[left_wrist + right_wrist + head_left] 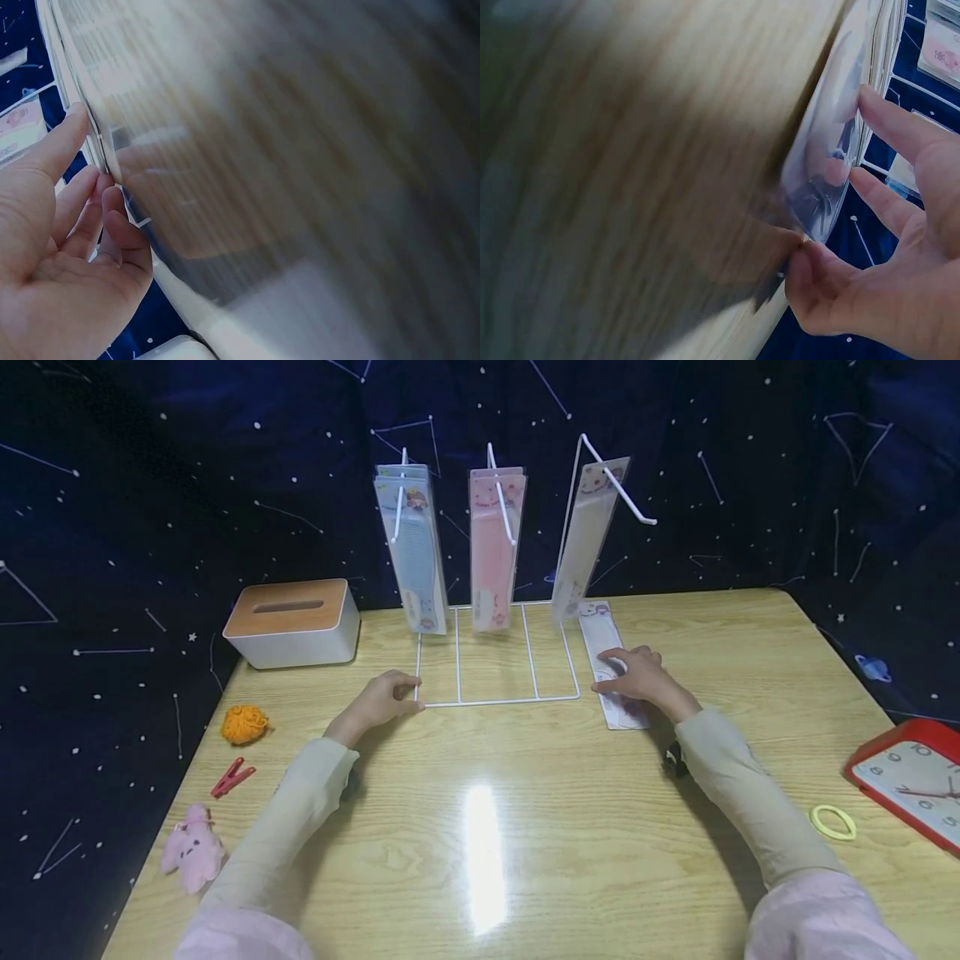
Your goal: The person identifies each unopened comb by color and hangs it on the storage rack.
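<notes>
Clear plastic, flat and slippery, is what my right hand deals with: the long transparent packet with a white comb card inside lies on the light wood-grain surface, just beside the right side of the white wire display rack. My fingers lie spread on top of it while the thumb works at its near edge, as the right wrist view shows, so I judge I am pinching it up because it lies too flat to grab outright. My left hand rests at the rack's front left corner, fingers loosely bent against the wire base, thumb straight along it; I take that as steadying the light frame so it does not slide.

On the rack's hooks hang three more packets, a blue one, a pink one and a pale one tilted on the rightmost hook, whose arm sticks out free.

Toward the far left corner of the surface stands a white tissue box with a wooden lid. Along the left edge lie an orange ball of yarn, a red clothespin and a small pink plush toy. At the right edge a red-framed clock overhangs, with a yellow hair band near it.
</notes>
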Demonstrator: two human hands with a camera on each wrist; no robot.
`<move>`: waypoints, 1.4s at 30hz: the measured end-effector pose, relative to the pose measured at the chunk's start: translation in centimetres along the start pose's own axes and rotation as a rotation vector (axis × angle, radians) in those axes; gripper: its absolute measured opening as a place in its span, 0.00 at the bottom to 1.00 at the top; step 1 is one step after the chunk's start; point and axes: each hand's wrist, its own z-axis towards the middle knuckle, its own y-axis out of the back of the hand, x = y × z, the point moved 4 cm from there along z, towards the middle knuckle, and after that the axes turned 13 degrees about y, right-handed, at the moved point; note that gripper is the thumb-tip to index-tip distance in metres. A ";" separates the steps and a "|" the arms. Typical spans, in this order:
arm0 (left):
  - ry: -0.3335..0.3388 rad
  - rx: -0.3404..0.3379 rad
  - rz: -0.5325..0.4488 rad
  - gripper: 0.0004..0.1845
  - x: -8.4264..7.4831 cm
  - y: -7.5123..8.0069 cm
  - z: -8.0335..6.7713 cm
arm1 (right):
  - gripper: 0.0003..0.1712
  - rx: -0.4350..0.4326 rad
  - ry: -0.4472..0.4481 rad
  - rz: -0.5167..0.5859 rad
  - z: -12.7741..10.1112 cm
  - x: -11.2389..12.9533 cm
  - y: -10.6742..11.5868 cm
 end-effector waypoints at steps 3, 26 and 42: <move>0.001 -0.001 -0.003 0.28 -0.1 0.1 0.0 | 0.40 -0.009 -0.014 0.023 -0.2 -0.2 0.2; -0.002 -0.004 0.006 0.28 -0.1 0.0 -0.1 | 0.47 -0.138 -0.012 0.340 -5.9 -1.4 0.4; -0.012 0.003 -0.007 0.28 -0.1 0.1 -0.1 | 0.49 -0.691 0.172 0.394 -12.6 6.5 6.2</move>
